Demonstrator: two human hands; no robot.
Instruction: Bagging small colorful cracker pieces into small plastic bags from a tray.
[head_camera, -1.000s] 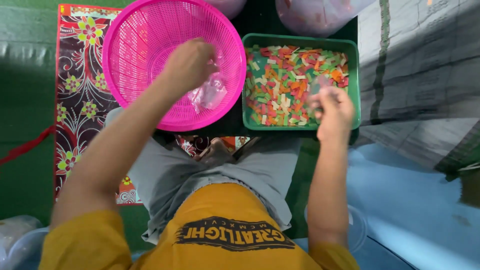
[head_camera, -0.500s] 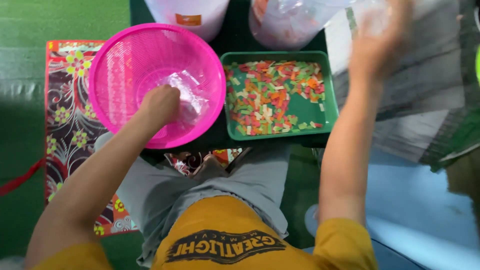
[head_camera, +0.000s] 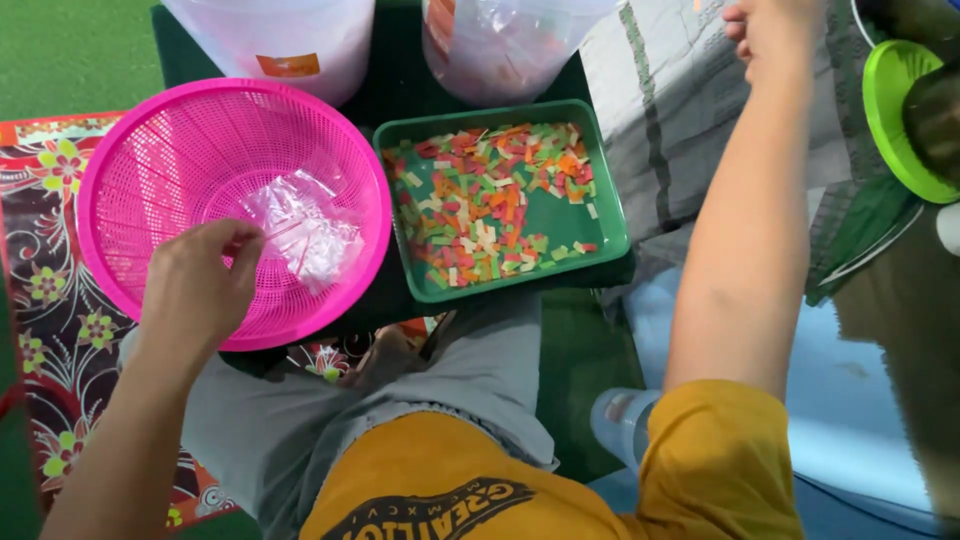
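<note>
Fingers of the left hand are pinched on a corner of the clear plastic bags, which lie crumpled on the floor of the pink basket; a single bag seems to be picked off the heap this way. Beyond the basket, two large plastic containers are stood against its far rim, so little room is left on that side. Just right of the basket, the green tray is set touching or nearly touching it, and the coloured cracker pieces are spread thinly inside, kept in by its raised walls. Well right of the basket, past the tray, the right hand is raised at the frame's top edge, fingers curled; whether anything is gripped cannot be told. A lime-green lid is seen farther right still. Open room is left mainly on the basket's near side, over the lap
</note>
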